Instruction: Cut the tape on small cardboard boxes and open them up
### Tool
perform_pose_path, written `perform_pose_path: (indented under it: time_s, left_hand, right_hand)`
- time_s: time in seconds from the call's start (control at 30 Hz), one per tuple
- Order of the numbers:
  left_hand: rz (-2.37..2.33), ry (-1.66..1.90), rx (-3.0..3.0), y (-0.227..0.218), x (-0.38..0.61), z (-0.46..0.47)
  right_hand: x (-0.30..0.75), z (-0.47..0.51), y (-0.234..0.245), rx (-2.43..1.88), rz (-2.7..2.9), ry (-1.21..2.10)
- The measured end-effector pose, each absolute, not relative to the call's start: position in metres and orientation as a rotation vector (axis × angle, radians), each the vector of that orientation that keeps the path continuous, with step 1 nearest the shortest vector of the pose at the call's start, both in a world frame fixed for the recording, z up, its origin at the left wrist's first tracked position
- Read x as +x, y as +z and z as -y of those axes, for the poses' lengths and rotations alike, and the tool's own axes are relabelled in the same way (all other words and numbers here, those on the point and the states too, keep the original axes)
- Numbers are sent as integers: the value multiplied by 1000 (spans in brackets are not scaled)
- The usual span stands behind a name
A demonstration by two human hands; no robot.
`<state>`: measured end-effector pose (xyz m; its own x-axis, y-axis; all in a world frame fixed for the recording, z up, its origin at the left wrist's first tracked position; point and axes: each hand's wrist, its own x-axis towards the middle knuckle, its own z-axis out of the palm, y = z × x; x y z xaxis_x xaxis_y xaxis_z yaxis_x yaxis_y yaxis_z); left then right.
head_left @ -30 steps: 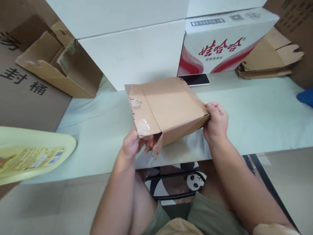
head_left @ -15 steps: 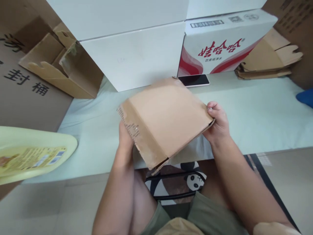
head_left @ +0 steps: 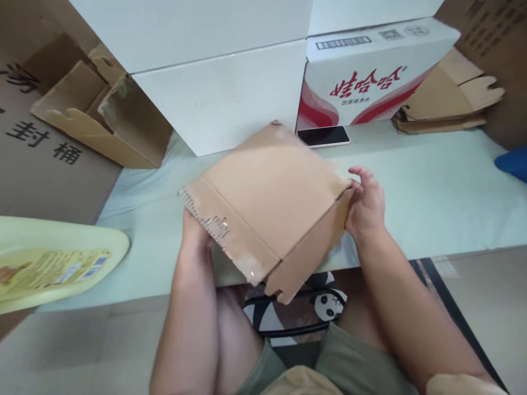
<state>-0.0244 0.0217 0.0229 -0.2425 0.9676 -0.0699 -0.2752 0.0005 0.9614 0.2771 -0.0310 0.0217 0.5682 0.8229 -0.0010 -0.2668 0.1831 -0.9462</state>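
Observation:
A plain brown cardboard box point(head_left: 272, 192), partly flattened, is held tilted above the cloth-covered surface. One torn, ragged edge faces left, and a side panel point(head_left: 308, 247) with a notched end hangs down towards me. My left hand point(head_left: 195, 227) grips the torn edge from below, its fingers hidden under the cardboard. At the right corner my right hand point(head_left: 368, 206) is curled against the side panel, with one finger raised off it.
White cartons point(head_left: 222, 99) and a red-and-white water carton point(head_left: 362, 88) stand behind. A phone point(head_left: 323, 136) lies before them. Folded cardboard point(head_left: 444, 104) is at right, an open cardboard box point(head_left: 111, 115) at left. A yellow bottle point(head_left: 61, 263) lies near left; something blue point(head_left: 513, 164) is far right.
The cardboard box has opened out: its near side panel now hangs away from the top. My left hand has moved left with the torn edge; my right fingers have loosened somewhat.

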Motion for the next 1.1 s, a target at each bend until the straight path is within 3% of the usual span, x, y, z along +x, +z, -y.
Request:
perform_pose_path:
  time_s: [0.27,0.63,0.93,1.1]
  left_hand:
    - [-916,1602,569,47,-18,-17]
    - [-970,1593,445,53,-9,-18]
    - [-894,1711,559,53,-11,-17]
    - [-772,1597,638,55,-6,-11]
  right_hand:
    - [285,26,8,-1369,727,628]
    - [268,29,10,-1215,480,1179]
    - [270,26,14,-1223,496,1068]
    - [269,24,12,-1275,523,966]
